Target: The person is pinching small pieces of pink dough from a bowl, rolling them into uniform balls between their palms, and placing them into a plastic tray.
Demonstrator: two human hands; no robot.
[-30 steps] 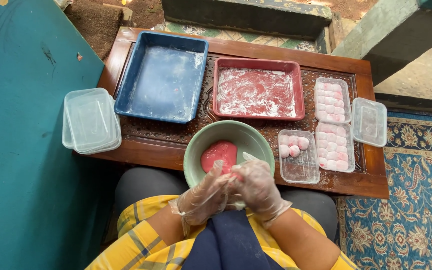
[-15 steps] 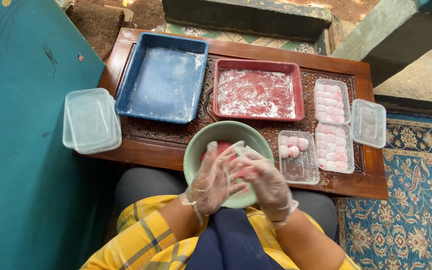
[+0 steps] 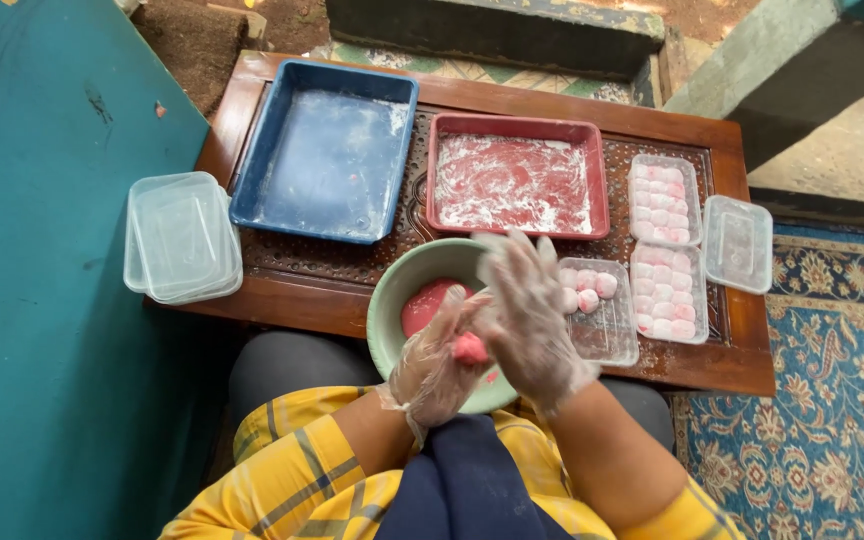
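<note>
**Two boxes full, one barely started, dough left in the bowl**

The low wooden table [image 3: 722, 365] carries everything. Toward its far left corner sits a blue tray [image 3: 324, 160], dusted white and holding no pieces. Beside it, at the far middle, a red tray [image 3: 517, 185] is coated in white flour, also without pieces. At the near edge a green bowl [image 3: 397, 300] overhangs toward the lap, with a lump of pink dough [image 3: 427, 303] left inside.

Judging by the containers along the right edge, much is done: two clear boxes [image 3: 664, 200] are packed with floured pink balls, while a third box [image 3: 602, 325] by the bowl holds only a few, with room left. A loose lid [image 3: 738, 243] lies at the right edge, and a stack of empty boxes [image 3: 182, 238] hangs off the left edge, so more filling seems to remain.

Over the bowl's near rim, the gloved left hand [image 3: 437, 365] and gloved right hand [image 3: 527, 315] press together, palms closed around a small pink dough ball [image 3: 470, 348].
</note>
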